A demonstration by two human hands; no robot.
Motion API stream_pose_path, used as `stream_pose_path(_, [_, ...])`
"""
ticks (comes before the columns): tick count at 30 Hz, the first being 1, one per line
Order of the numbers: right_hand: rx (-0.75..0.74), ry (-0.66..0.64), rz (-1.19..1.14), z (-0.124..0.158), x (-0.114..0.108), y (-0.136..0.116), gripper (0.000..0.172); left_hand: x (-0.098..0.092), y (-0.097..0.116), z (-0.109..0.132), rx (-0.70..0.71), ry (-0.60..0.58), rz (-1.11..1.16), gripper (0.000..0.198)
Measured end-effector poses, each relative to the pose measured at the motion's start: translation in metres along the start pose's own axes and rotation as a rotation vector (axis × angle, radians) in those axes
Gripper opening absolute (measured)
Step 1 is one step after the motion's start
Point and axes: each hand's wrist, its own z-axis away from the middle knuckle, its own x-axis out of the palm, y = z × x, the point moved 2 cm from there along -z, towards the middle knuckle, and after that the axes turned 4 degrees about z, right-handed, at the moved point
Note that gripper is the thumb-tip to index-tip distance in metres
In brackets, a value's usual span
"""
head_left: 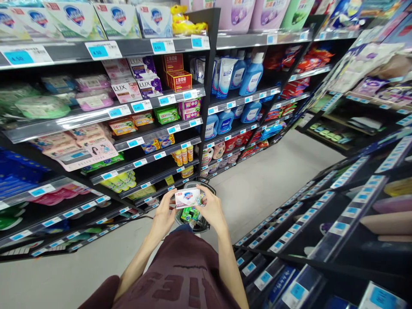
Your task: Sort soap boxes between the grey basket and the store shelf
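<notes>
A white soap box (188,198) with a blue and red shield logo is held up in front of my body. My left hand (164,213) grips its left end, fingers behind and thumb at the lower corner. On the right end, my right hand (210,208) pinches it the same way. Below the box stands a dark shopping basket (206,226) with green packages (189,214) inside, partly hidden by my hands and the box. Similar soap boxes (119,20) line the top shelf at the upper left.
Shelves at left hold LUX boxes (125,90), wrapped soap bars (167,114) and blue bottles (251,77). A dark shelf rack (322,244) with price tags runs close on my right. Grey floor (257,176) stretches between the racks.
</notes>
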Motion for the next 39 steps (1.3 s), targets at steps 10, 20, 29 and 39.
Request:
stream_pose_path(10, [-0.012, 0.004, -0.039, 0.0, -0.003, 0.002, 0.061, -0.001, 0.005, 0.0, -0.087, -0.041, 0.014, 0.056])
stream_pose_path(20, [-0.06, 0.036, -0.066, 0.002, -0.009, -0.01, 0.058, 0.003, 0.003, 0.0, -0.168, -0.019, 0.153, 0.07])
stream_pose_path(29, [0.067, -0.016, -0.088, 0.0, -0.005, -0.001, 0.036, 0.002, 0.015, -0.001, -0.361, -0.005, 0.548, 0.072])
stream_pose_path(39, [0.1, -0.077, -0.157, 0.001, -0.006, -0.002, 0.045, 0.004, 0.011, 0.0, -0.343, -0.044, 0.54, 0.049])
